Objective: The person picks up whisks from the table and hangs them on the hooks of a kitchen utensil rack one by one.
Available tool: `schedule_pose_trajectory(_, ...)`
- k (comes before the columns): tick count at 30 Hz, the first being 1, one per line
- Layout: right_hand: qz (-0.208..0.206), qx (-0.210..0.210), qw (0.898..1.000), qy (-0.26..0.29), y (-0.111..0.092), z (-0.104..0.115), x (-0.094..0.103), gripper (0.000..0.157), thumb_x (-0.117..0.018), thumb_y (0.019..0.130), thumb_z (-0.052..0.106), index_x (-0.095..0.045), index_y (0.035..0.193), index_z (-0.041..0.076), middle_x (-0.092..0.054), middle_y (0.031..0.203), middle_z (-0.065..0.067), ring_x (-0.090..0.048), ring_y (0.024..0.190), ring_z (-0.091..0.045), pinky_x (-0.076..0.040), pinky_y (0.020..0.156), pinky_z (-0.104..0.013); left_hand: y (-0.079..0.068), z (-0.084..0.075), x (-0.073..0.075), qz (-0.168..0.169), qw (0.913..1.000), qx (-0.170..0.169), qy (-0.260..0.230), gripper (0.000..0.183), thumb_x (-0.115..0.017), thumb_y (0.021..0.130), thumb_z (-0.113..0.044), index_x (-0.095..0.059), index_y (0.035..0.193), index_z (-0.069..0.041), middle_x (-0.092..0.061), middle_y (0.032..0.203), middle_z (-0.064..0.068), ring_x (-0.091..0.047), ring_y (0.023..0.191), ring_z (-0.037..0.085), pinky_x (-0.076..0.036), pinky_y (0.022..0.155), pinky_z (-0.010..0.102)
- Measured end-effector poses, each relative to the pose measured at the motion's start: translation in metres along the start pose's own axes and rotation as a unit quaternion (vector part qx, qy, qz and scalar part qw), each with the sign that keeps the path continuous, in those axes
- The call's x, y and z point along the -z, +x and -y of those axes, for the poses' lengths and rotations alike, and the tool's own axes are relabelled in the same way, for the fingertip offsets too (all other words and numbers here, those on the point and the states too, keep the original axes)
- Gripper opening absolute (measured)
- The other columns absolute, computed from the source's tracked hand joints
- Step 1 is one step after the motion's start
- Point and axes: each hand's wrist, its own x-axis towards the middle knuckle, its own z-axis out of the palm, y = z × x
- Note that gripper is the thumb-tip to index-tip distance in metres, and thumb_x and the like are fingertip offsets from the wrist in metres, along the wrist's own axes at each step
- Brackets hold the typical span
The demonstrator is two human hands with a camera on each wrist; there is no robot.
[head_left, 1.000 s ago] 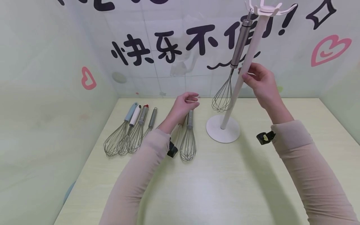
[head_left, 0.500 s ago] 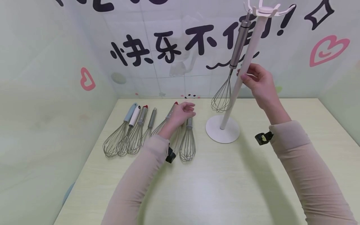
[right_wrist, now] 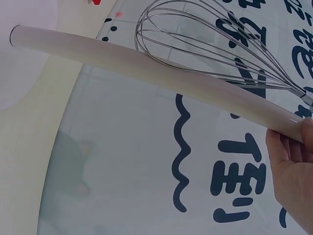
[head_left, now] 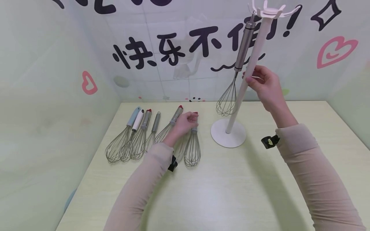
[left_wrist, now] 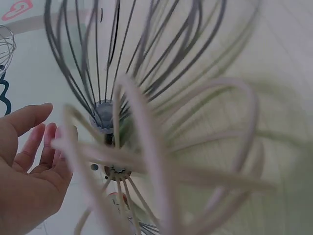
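My left hand [head_left: 185, 123] hovers over a wire whisk [head_left: 192, 149] with a red-tipped grey handle, its fingers loosely bent. In the left wrist view, thumb and fingers of the left hand [left_wrist: 39, 166] stand apart with nothing between them, beside that whisk's wires [left_wrist: 132, 49]. A pale-wired whisk [left_wrist: 151, 147] blurs across the foreground there; my forearm mostly hides it in the head view. My right hand [head_left: 265, 85] grips the white pole [head_left: 254, 59] of a stand between thumb and fingers. From one of the stand's hooks hangs a steel-handled whisk [head_left: 243, 48].
Several more whisks lie in a row on the left of the table, among them a blue-handled one [head_left: 133, 116] and a white-handled one [head_left: 138, 120]. The stand's round base [head_left: 219, 136] rests right of the row. A printed wall sheet [head_left: 170, 73] rises behind.
My left hand has come down and slightly left, toward the handle of the red-tipped whisk at the row's right end. The right hand keeps its grip on the pole.
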Motion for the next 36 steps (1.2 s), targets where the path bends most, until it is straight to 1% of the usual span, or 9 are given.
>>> schedule_pose_trajectory(7,-0.004,0.002,1.0,-0.001,0.0,0.001,-0.002,0.031,-0.055,0.091,-0.004,-0.054,0.122,-0.003,-0.065,0.093,0.009,-0.063,0.088,-0.003,-0.054,0.08,-0.01,0.0,0.007,-0.004,-0.008,0.9999,0.007,0.009,0.046,-0.065,0.086,-0.004,-0.055,0.13,-0.008,-0.061,0.124,0.012,-0.058,0.115,0.025,-0.053,0.095,0.032)
schedule_pose_trajectory(13,-0.012,0.004,1.0,0.01,0.001,0.0,-0.004,0.027,-0.054,0.09,-0.007,-0.057,0.116,0.0,-0.065,0.091,0.008,-0.063,0.087,-0.003,-0.054,0.079,-0.01,0.001,0.012,-0.006,-0.02,0.9997,0.003,0.016,0.047,-0.066,0.083,0.002,-0.056,0.129,-0.003,-0.062,0.123,0.016,-0.058,0.116,0.028,-0.051,0.098,0.034)
schedule_pose_trajectory(15,-0.015,0.007,1.0,0.013,0.001,-0.001,-0.005,0.027,-0.054,0.09,-0.008,-0.057,0.115,0.0,-0.064,0.091,0.008,-0.064,0.086,-0.003,-0.054,0.079,-0.01,0.001,0.013,-0.007,-0.023,0.9996,0.005,0.016,0.048,-0.067,0.082,0.002,-0.056,0.129,-0.003,-0.061,0.124,0.017,-0.058,0.117,0.028,-0.051,0.099,0.034)
schedule_pose_trajectory(18,-0.018,0.009,1.0,0.01,0.001,0.0,-0.005,0.027,-0.053,0.09,-0.009,-0.057,0.115,0.0,-0.064,0.09,0.008,-0.063,0.085,-0.003,-0.053,0.079,-0.01,0.002,0.015,-0.008,-0.024,0.9992,0.008,0.029,0.052,-0.068,0.082,0.0,-0.055,0.131,-0.005,-0.06,0.128,0.017,-0.056,0.12,0.028,-0.05,0.1,0.035)
schedule_pose_trajectory(22,-0.02,0.005,1.0,-0.008,0.0,0.001,-0.006,0.028,-0.053,0.09,-0.008,-0.056,0.117,-0.001,-0.063,0.091,0.008,-0.063,0.086,-0.003,-0.053,0.08,-0.01,0.003,0.016,-0.009,-0.026,0.9986,0.014,0.044,0.056,-0.069,0.082,-0.002,-0.052,0.135,-0.008,-0.055,0.136,0.016,-0.054,0.124,0.028,-0.049,0.103,0.036)
schedule_pose_trajectory(27,-0.024,0.002,0.999,-0.028,0.002,0.002,-0.006,0.028,-0.053,0.091,-0.007,-0.056,0.118,0.0,-0.063,0.092,0.009,-0.062,0.087,-0.003,-0.054,0.083,-0.012,0.005,0.014,-0.012,-0.031,0.9983,0.03,0.04,0.059,-0.069,0.082,-0.003,-0.05,0.137,-0.009,-0.05,0.142,0.016,-0.052,0.125,0.029,-0.048,0.104,0.036)
schedule_pose_trajectory(29,-0.026,0.002,0.999,-0.031,0.003,0.001,-0.006,0.028,-0.053,0.091,-0.007,-0.056,0.117,0.001,-0.062,0.092,0.009,-0.062,0.088,-0.003,-0.054,0.083,-0.013,0.006,0.013,-0.013,-0.035,0.9982,0.034,0.036,0.059,-0.07,0.081,-0.002,-0.051,0.136,-0.008,-0.045,0.146,0.014,-0.052,0.126,0.029,-0.048,0.104,0.036)
schedule_pose_trajectory(33,-0.03,0.0,0.999,-0.036,0.005,0.0,-0.006,0.028,-0.053,0.091,-0.007,-0.056,0.117,0.001,-0.062,0.092,0.009,-0.062,0.087,-0.003,-0.054,0.083,-0.013,0.008,0.014,-0.016,-0.04,0.9981,0.033,0.034,0.06,-0.071,0.08,-0.001,-0.051,0.136,-0.007,-0.032,0.155,0.011,-0.05,0.128,0.029,-0.047,0.106,0.035)
schedule_pose_trajectory(36,-0.031,-0.001,0.999,-0.039,0.006,0.0,-0.005,0.028,-0.053,0.091,-0.007,-0.056,0.117,0.001,-0.062,0.093,0.009,-0.062,0.088,-0.003,-0.054,0.083,-0.013,0.01,0.014,-0.018,-0.041,0.9981,0.03,0.034,0.059,-0.07,0.08,0.001,-0.051,0.136,-0.006,-0.04,0.15,0.014,-0.051,0.127,0.03,-0.048,0.104,0.036)
